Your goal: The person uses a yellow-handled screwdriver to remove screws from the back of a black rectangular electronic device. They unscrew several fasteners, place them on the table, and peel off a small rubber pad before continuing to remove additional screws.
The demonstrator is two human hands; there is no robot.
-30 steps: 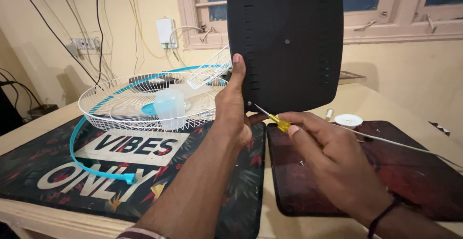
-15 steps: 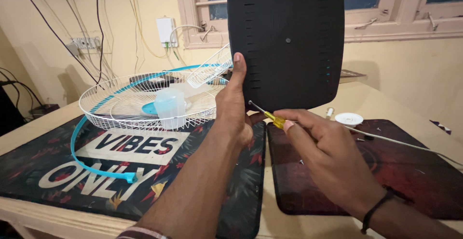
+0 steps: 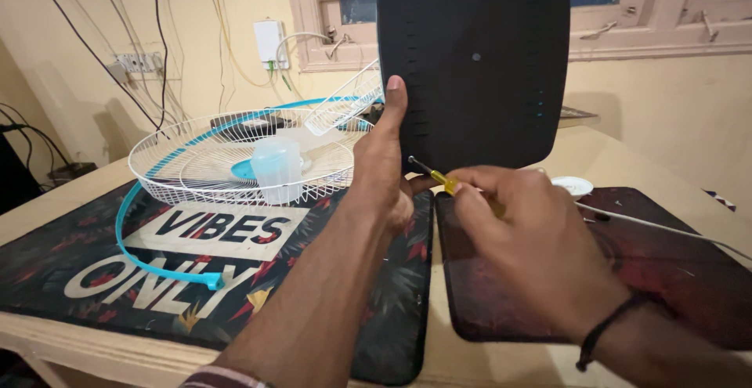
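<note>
Head view: black panel [image 3: 478,59] upright on table, landmark. Left hand [image 3: 384,165] grips panel's left edge, thumb up along it. Right hand [image 3: 525,231] pinches yellow-handled screwdriver [image 3: 432,173], tip apparently at panel's lower left. White fan grille [image 3: 235,161] left of panel.

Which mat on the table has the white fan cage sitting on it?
The black mat with big white letters and leaf patterns, on the left. The white wire fan cage rests on its far edge. The plain dark reddish mat on the right holds none.
</note>
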